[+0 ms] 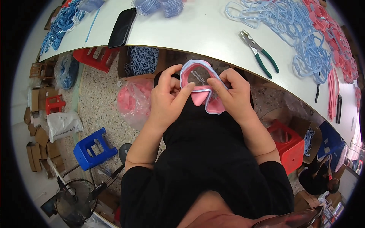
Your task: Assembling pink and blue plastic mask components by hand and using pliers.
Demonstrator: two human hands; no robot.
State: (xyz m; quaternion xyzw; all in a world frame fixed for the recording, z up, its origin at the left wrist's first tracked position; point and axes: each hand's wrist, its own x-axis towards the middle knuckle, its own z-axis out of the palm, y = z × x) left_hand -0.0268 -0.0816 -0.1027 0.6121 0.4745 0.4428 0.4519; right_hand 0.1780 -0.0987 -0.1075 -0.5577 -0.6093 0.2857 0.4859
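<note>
A pink diving mask [199,98] with a pale blue rim and a transparent lens is held between my two hands, just off the table's near edge and above my lap. My left hand [167,95] grips its left side, with the thumb on the lower rim and the fingers curled round the outer edge. On the other side, my right hand [236,93] pinches the rim, its thumb pressed near the middle of the mask. Pale printing shows on the lens. The fingertips behind the mask are partly hidden.
On the white table [190,34] lie green-handled pliers [259,53], a black phone [122,27], tangled pale blue frames [281,22] and pink mask parts [338,41]. Below are a box of blue loops [142,60], a pink-filled bag [135,100] and a red stool [289,146].
</note>
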